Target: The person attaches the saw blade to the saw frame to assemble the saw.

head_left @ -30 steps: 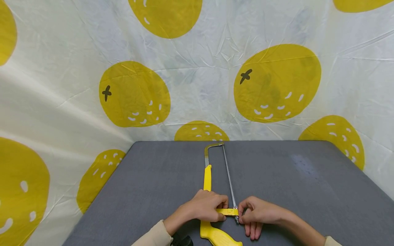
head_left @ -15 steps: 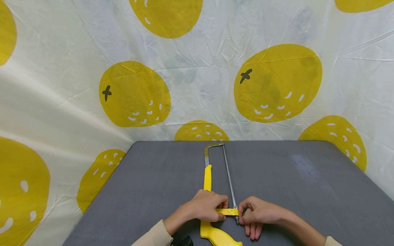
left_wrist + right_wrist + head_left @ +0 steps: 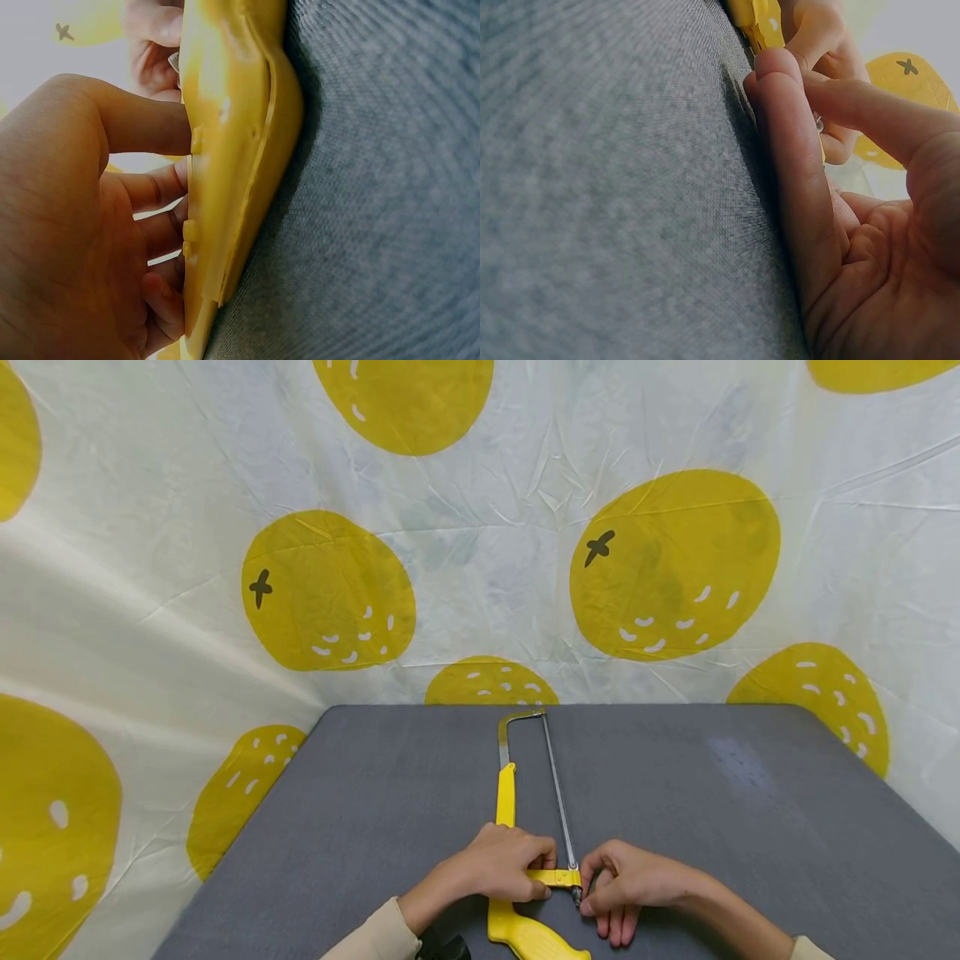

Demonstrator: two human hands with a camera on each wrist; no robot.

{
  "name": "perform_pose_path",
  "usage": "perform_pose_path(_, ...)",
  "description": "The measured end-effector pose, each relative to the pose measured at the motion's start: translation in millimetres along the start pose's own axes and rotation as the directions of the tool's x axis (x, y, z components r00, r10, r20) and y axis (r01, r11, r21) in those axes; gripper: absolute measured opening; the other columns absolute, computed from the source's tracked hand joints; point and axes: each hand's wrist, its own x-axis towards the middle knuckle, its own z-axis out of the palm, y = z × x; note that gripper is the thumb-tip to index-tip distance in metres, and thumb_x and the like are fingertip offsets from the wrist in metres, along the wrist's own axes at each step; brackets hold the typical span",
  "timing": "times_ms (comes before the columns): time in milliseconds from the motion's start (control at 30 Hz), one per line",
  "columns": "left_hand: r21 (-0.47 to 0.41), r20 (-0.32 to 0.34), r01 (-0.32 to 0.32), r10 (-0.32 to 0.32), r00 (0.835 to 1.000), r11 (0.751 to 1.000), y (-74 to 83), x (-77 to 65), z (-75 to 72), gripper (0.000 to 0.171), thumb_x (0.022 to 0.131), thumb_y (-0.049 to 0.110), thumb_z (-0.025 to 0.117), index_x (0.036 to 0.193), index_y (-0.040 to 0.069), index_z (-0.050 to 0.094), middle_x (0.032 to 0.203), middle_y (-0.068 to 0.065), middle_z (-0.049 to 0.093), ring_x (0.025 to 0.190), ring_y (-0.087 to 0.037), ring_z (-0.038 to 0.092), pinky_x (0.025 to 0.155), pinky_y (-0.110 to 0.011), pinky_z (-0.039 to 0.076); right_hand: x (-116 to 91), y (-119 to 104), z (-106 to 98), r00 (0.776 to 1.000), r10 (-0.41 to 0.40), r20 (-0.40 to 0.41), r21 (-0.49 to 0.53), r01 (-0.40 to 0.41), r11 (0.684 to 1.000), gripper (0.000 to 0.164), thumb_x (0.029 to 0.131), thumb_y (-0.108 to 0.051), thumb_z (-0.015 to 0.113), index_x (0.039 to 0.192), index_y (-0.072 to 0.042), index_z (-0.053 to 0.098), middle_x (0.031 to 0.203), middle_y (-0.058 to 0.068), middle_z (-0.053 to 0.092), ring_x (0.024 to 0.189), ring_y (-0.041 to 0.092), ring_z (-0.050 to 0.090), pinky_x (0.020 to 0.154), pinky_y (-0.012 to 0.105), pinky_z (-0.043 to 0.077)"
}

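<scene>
A hacksaw with a yellow frame (image 3: 506, 793) lies flat on the grey table, its handle (image 3: 536, 937) toward me. Its thin metal blade (image 3: 558, 793) runs along the right side. My left hand (image 3: 501, 862) grips the frame by its yellow crossbar (image 3: 558, 877), the thumb on the near side and fingers on the far side. At the blade's near end, my right hand (image 3: 637, 881) pinches the small metal wing nut (image 3: 576, 896) between thumb and index finger. The other right fingers (image 3: 795, 150) rest along the table. The wing nut is mostly hidden in both wrist views.
The grey cloth-covered table (image 3: 390, 793) reaches back to a white curtain (image 3: 487, 585) printed with yellow fruit. A black object (image 3: 446, 948) sits by my left sleeve at the near edge, partly cut off.
My right thumb has slid slightly toward me at the wing nut. The left hand and the hacksaw stay in place.
</scene>
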Motion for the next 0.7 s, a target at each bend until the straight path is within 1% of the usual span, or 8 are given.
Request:
perform_pose_path(233,0.01,-0.011,-0.001,0.001,1.0,1.0,-0.2,0.4,1.1,0.015,0.088,0.04,0.072,0.089,0.033,0.059,0.066,0.016,0.048,0.055,-0.001,0.045,0.054,-0.024,0.033,-0.3,-0.5,-0.6,1.0,0.01,-0.004,0.005,-0.01,1.0,0.012,0.096,-0.009,0.068,0.102,-0.001,0.063,0.07,-0.001,0.074,0.056,0.003,0.071,0.05,0.023,0.055)
perform_pose_path(467,-0.002,-0.013,-0.002,0.002,1.0,1.0,-0.1,0.4,1.1,0.015,0.088,0.04,0.072,0.088,0.033,0.059,0.066,0.017,0.049,0.055,-0.001,0.045,0.055,-0.024,0.034,-0.5,0.9,-0.8,1.0,-0.003,-0.002,-0.006,0.003,1.0,0.013,0.098,-0.012,0.066,0.102,0.0,0.063,0.07,0.0,0.074,0.055,0.002,0.07,0.05,0.023,0.055)
perform_pose_path(700,-0.005,-0.009,-0.003,0.003,1.0,1.0,-0.5,-0.1,1.4,0.014,0.088,0.039,0.072,0.088,0.033,0.059,0.066,0.016,0.048,0.055,-0.001,0.045,0.054,-0.024,0.034,-0.6,0.9,0.4,1.0,-0.008,-0.009,-0.014,0.008,1.0,0.013,0.098,-0.012,0.066,0.101,0.0,0.064,0.07,0.0,0.074,0.055,0.003,0.07,0.05,0.022,0.055)
